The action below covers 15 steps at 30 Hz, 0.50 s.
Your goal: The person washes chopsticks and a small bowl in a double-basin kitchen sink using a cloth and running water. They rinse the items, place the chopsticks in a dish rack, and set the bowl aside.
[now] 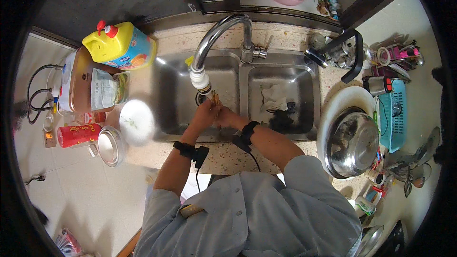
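Note:
Both hands meet over the left basin of a steel double sink, just below the white spout tip of a curved chrome faucet. Between them is a small bundle of thin brown sticks, likely chopsticks, pointing up and away from me. My left hand closes on the bundle from the left. From the right, my right hand grips it too. The fingers hide the lower part of the sticks. Whether water is running I cannot tell. A drain shows partly behind the hands.
The right basin holds a pale cloth and a dark clump. Left of the sink stand a yellow pump jug and a white plate. To the right, a steel bowl rests on a large white basin.

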Available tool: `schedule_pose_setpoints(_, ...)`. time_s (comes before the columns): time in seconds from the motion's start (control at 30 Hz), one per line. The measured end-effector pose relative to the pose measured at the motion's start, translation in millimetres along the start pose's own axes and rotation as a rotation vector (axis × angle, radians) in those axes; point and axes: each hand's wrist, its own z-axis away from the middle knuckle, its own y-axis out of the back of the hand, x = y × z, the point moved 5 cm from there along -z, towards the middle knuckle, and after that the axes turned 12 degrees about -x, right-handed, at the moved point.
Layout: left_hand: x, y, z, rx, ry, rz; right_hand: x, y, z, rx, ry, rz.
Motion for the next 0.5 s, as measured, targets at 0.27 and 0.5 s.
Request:
schedule_pose_setpoints(0.27, 15.8, 0.4, 15.3, 0.186, 0.044, 0.041, -8.2, 16.8, 34.6, -0.013, 0.079, -0.512)
schedule_pose_setpoints(0.5, 15.3, 11.9, 38.0, 0.168, -0.140, -0.307, 3.9, 201.6, 120.2, 0.777, 0.211, -0.415)
